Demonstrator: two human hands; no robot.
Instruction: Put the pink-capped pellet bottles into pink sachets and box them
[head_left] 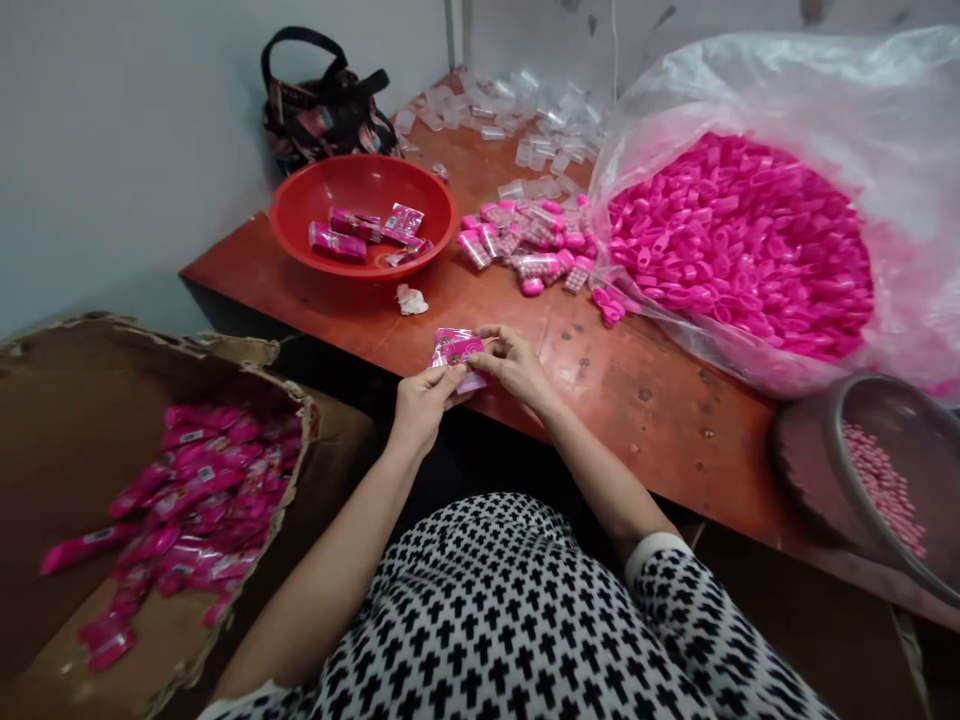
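Between both hands, above the table's front edge, is a small pink printed packet (457, 345) with shiny clear edges. My left hand (424, 400) pinches its lower left side with the thumb on top. My right hand (517, 365) grips its right side, fingers closed on the packet. What lies beneath the packet is hidden by the fingers. Beyond the hands, a scrap of crumpled white paper (411, 299) rests on the wooden table (600, 390). Farther back stands a red bowl (289, 235) with several similar pink packets (337, 243) in it.
Candy-filled tubes with pink caps (532, 240) lie piled mid-table, with clear empty tubes (540, 110) behind. A plastic bag (900, 200) of pink plastic pieces (739, 245) stands right, near a grey basin (814, 470) of pink beads. A cardboard box (45, 400) of packets sits left; a handbag (322, 110) is behind.
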